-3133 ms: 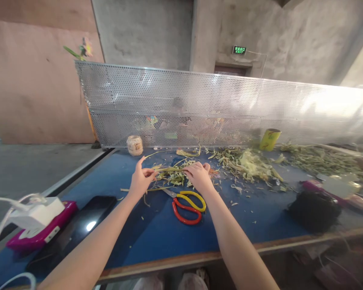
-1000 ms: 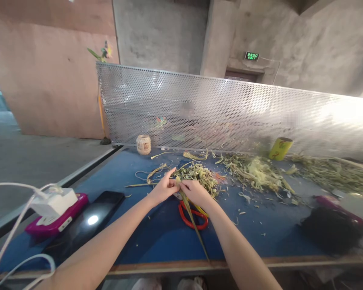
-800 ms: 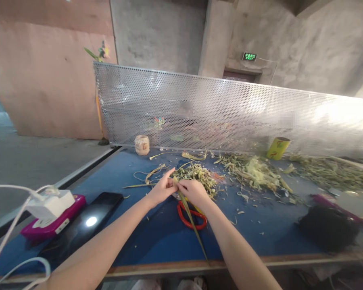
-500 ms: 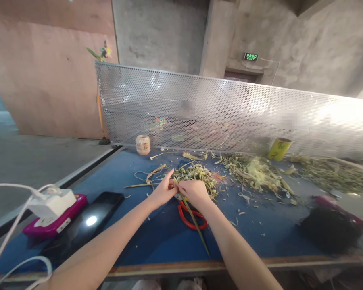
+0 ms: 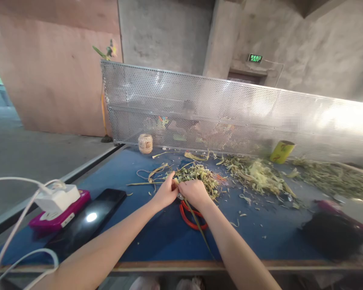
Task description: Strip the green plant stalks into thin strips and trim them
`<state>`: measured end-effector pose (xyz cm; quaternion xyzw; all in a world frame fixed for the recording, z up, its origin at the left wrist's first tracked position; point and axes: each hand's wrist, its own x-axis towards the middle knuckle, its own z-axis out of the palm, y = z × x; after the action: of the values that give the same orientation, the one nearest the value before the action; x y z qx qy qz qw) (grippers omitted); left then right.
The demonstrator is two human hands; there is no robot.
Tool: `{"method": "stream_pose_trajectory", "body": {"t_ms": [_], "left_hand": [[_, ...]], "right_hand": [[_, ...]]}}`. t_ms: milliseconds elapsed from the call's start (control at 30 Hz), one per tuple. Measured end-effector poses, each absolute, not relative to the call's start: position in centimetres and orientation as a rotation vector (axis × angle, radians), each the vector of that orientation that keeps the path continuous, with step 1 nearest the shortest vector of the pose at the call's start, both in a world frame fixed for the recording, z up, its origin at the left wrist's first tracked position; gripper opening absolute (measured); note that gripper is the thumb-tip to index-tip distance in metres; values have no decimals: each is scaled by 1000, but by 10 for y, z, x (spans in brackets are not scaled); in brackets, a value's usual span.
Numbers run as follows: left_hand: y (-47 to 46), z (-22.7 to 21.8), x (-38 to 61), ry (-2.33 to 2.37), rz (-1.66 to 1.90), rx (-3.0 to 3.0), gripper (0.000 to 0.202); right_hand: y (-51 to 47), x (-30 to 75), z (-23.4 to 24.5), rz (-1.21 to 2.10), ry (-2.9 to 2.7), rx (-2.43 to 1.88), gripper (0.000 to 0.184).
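My left hand [image 5: 165,192] and my right hand [image 5: 194,193] meet over the middle of the table, fingertips pinched together. Between them they grip a long, thin, greenish dried plant strip [image 5: 202,233]; its loose end trails down toward the table's front edge. Scissors with red handles [image 5: 185,219] lie beneath the strip, blades mostly hidden by my hands. Just beyond my fingers is a heap of dried plant pieces [image 5: 204,175]. A thin stalk [image 5: 142,184] lies to the left of my left hand.
A phone [image 5: 105,209] and a magenta power strip [image 5: 60,219] with a white charger sit at left. Along the back stand a twine-wrapped jar [image 5: 145,143], a yellow-green roll [image 5: 282,152] and a perforated metal screen [image 5: 175,88]. More plant material [image 5: 257,173] and a dark bundle [image 5: 329,233] lie right.
Both hands stay together on the strip, the right hand shifting slightly. The strip's trailing end has swung a little right. The whole view has shifted slightly.
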<state>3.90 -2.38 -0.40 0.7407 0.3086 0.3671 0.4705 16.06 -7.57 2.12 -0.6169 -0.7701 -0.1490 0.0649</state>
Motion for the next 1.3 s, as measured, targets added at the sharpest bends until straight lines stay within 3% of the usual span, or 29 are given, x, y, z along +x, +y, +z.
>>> {"method": "stream_pose_trajectory", "body": {"t_ms": [133, 267, 500, 1100, 1300], "left_hand": [[-21, -3, 39, 735, 963, 1849, 64], [-20, 4, 37, 644, 982, 1818, 69], [-22, 8, 34, 650, 960, 1785, 72], [-10, 3, 32, 603, 943, 1754, 79], [-15, 6, 33, 562, 936, 1751, 73]], "right_hand": [[-76, 160, 20, -433, -2226, -1888, 19], [-76, 166, 20, -156, -1946, -1832, 32], [-76, 170, 17, 126, -1879, -1698, 33], [-73, 167, 20, 42, -1926, -1801, 23], [-70, 174, 11, 127, -1918, -1567, 24]]}}
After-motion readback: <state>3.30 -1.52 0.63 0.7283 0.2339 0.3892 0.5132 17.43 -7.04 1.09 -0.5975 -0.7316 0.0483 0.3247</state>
